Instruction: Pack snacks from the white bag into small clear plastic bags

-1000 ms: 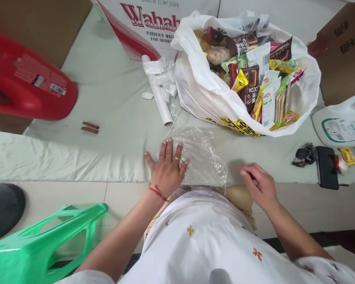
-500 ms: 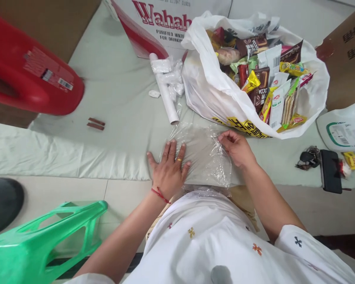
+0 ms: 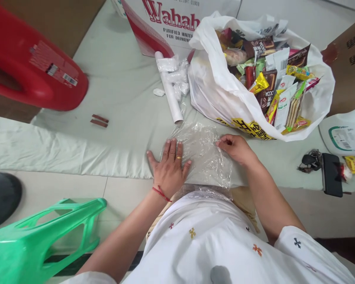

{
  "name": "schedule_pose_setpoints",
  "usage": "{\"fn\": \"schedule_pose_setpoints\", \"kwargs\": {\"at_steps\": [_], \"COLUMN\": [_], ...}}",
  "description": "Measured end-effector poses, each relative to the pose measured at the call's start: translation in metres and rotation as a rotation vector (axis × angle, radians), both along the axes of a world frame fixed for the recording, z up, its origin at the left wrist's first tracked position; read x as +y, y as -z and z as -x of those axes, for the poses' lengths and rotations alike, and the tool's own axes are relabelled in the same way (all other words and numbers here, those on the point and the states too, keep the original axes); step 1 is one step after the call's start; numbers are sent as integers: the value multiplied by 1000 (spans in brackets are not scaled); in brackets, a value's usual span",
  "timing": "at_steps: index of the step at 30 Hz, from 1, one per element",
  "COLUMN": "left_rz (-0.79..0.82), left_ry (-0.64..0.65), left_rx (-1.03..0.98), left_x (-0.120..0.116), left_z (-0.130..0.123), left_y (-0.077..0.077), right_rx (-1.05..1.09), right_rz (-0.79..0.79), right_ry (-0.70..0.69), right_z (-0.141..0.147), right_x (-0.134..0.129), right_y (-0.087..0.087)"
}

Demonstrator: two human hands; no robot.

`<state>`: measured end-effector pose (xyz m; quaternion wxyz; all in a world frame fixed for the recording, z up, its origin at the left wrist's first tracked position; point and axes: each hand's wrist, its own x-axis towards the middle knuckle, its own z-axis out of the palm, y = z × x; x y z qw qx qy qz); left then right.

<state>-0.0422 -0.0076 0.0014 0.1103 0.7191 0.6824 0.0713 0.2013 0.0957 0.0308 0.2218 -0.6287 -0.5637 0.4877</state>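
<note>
The left hand [image 3: 169, 170] lies spread on clear plastic film [image 3: 199, 148] at the cloth's [image 3: 121, 152] near edge; the right hand [image 3: 236, 149] pinches the film's right side. Beyond, rightward, a white bag [image 3: 208, 81] holds a "COCOA" packet [image 3: 268, 85]; farther, a carton [image 3: 173, 23] reads "Wahah…", "PURIFIED WATE…", "FOR DRINKIN…".

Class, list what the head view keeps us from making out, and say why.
In the head view:
Clear plastic: the part beneath the left hand, which covers it.
White bag: deeper contents, hidden by the top snacks.
Red jug: the rest, cut off by the left edge.
</note>
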Motion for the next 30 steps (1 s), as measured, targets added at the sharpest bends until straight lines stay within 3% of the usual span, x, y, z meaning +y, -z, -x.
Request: {"fn": "schedule_pose_setpoints", "kwargs": {"at_steps": [7, 14, 18, 25, 28, 30], "left_rz": [-2, 5, -1, -3, -8, -6], "left_ry": [7, 8, 0, -12, -11, -6], "left_rx": [10, 27, 7, -1, 3, 9], "left_x": [-1, -1, 0, 0, 0, 0], "left_z": [-1, 0, -1, -2, -2, -2], "left_y": [-2, 0, -1, -1, -1, -1], "right_rx": [556, 557, 493, 367, 165, -80], "right_rz": [420, 517, 406, 49, -56, -191], "right_ry": [59, 58, 169, 437, 425, 360], "right_z": [-5, -13, -12, -25, -37, -43], "right_x": [-1, -2, -4, -21, -35, -39], "right_y": [-25, -23, -16, -7, -1, 2]}}
